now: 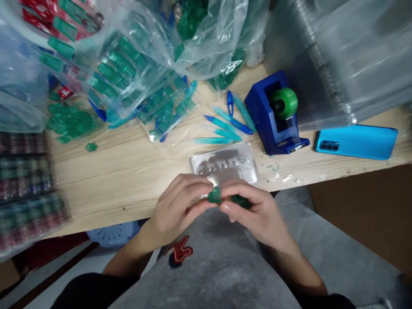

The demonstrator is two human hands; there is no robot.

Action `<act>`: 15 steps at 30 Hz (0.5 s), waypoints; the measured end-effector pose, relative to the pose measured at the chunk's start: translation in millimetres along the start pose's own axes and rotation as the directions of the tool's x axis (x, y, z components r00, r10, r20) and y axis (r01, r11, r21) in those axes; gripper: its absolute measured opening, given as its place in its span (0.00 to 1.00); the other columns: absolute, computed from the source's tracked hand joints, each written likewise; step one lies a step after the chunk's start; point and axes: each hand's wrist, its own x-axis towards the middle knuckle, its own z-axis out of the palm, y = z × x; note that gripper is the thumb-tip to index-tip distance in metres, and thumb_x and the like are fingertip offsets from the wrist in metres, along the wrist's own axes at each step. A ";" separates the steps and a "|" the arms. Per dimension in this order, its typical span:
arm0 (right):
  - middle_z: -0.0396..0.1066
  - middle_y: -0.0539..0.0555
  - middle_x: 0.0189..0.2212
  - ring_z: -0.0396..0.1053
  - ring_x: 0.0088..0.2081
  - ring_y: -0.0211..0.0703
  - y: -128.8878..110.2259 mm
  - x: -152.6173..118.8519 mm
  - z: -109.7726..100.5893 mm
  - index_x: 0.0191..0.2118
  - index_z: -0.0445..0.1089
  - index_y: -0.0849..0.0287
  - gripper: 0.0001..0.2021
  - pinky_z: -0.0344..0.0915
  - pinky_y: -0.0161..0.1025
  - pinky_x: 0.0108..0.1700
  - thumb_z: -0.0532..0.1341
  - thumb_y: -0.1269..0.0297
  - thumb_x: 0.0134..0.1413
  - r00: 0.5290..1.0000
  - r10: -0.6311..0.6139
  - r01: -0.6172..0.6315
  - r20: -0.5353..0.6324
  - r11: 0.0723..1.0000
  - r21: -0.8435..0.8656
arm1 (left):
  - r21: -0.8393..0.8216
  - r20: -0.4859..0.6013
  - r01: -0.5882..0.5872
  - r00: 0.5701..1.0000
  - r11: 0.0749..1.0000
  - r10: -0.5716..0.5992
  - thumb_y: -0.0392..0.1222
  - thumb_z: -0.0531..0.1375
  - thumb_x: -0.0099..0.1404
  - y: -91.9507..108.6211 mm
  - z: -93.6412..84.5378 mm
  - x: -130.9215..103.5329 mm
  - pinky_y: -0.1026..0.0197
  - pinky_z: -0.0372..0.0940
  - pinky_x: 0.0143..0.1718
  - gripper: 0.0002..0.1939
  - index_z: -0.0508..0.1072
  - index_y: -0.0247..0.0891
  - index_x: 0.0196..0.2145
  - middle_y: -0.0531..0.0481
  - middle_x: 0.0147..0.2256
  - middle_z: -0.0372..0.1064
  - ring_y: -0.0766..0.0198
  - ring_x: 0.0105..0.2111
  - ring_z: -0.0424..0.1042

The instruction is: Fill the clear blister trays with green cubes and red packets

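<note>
My left hand is closed, its thumb and fingertips pinching a small translucent green plastic piece at the table's front edge. My right hand meets it from the other side, thumb and forefinger pressed together beside that piece. Another dark green piece shows inside my right hand's curled fingers. Just beyond both hands lies a clear moulded plastic tray with several shaped hollows. Behind it are several turquoise and blue pointed plastic sticks.
A blue tape dispenser with a green core stands right of the sticks, near a blue phone. Plastic bags of green pieces fill the back. Loose green pieces lie at left, beside packed rows in clear wrap.
</note>
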 end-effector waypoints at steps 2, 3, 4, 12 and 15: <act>0.69 0.46 0.29 0.61 0.19 0.27 9.6 0.5 2.0 0.33 0.73 0.57 0.05 0.59 0.30 0.22 0.65 0.62 0.56 0.986 0.157 -0.159 0.046 0.986 0.050 | 0.020 0.030 -0.011 0.999 1.000 0.011 0.39 0.60 0.69 -4.8 3.5 -12.2 0.60 0.73 0.40 0.09 0.69 0.40 0.46 0.47 0.41 0.74 0.64 0.41 0.75; 0.67 0.45 0.26 0.59 0.18 0.27 14.5 1.1 3.1 0.32 0.72 0.57 0.06 0.58 0.30 0.22 0.64 0.61 0.56 0.973 0.220 -0.224 0.068 0.973 0.054 | 0.011 0.040 0.003 0.999 1.000 -0.003 0.40 0.59 0.69 -7.8 6.1 -18.5 0.61 0.74 0.40 0.08 0.69 0.39 0.46 0.47 0.41 0.74 0.64 0.41 0.75; 0.64 0.43 0.22 0.58 0.17 0.27 18.8 1.9 4.4 0.32 0.72 0.58 0.07 0.58 0.30 0.22 0.63 0.60 0.56 0.959 0.271 -0.276 0.086 0.960 0.043 | -0.002 0.041 0.027 0.999 1.000 -0.027 0.41 0.58 0.70 -11.1 8.8 -24.2 0.61 0.74 0.39 0.07 0.69 0.39 0.45 0.47 0.40 0.74 0.64 0.40 0.76; 0.59 0.40 0.12 0.57 0.15 0.29 27.6 22.7 12.2 0.36 0.70 0.59 0.06 0.51 0.29 0.19 0.58 0.62 0.59 0.897 0.437 -0.435 0.062 0.900 -0.035 | 0.005 0.002 0.106 0.994 0.994 -0.106 0.39 0.60 0.68 -31.7 14.1 -30.1 0.58 0.72 0.41 0.09 0.69 0.40 0.46 0.48 0.41 0.74 0.62 0.42 0.74; 0.58 0.40 0.11 0.55 0.13 0.29 31.0 31.9 14.9 0.36 0.71 0.60 0.08 0.48 0.28 0.16 0.57 0.63 0.59 0.901 0.424 -0.427 0.094 0.904 0.008 | 0.034 0.022 0.124 0.992 0.992 -0.124 0.38 0.60 0.68 -36.0 10.0 -25.4 0.59 0.70 0.40 0.10 0.68 0.40 0.48 0.48 0.40 0.73 0.62 0.40 0.73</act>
